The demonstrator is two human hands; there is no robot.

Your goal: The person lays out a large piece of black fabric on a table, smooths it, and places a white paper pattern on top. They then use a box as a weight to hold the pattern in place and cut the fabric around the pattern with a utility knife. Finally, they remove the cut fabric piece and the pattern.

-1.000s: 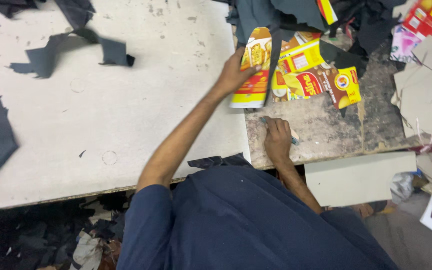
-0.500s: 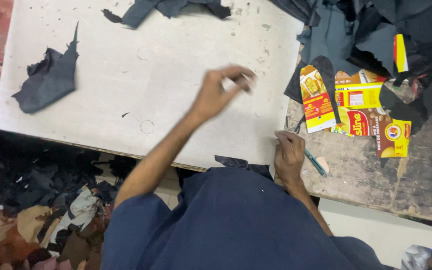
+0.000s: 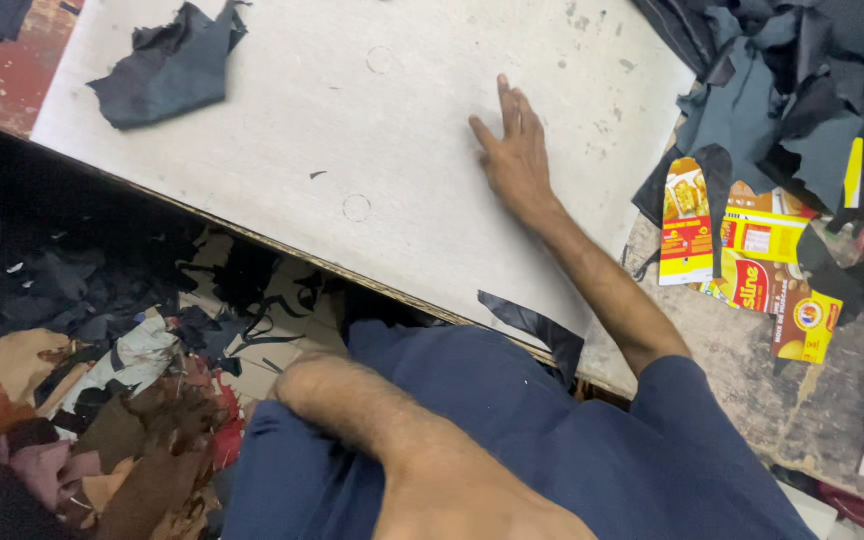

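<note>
A large pale grey cutting board (image 3: 352, 120), scuffed and marked with a few faint circles, fills the upper middle of the view and lies slanted on the work surface. Below its near edge, to the left, a deep heap of offcuts in black, tan, brown and red (image 3: 102, 400) covers the floor. At the top right a big pile of dark blue-grey leather pieces (image 3: 792, 90) spills over the far corner of the board and onto the rough, worn tabletop (image 3: 752, 390) beside it.

The person's dark blue garment (image 3: 512, 450) takes up the bottom of the frame. A bare forearm (image 3: 382, 430) crosses it, and the left hand is out of sight.

Part of a flattened yellow and red cardboard carton (image 3: 742, 260) lies on the rough tabletop just right of the board, its top partly covered by the dark pile. A crumpled dark leather scrap (image 3: 167, 65) sits on the board's far left corner, well away from the hand. A narrow dark strip (image 3: 532, 325) hangs over the near edge, close to the outstretched arm.

The right hand (image 3: 517, 160) rests palm down on a bare part of the board. Its fingers (image 3: 512, 105) are straight and close together, thumb out to the side, and it holds nothing.
</note>
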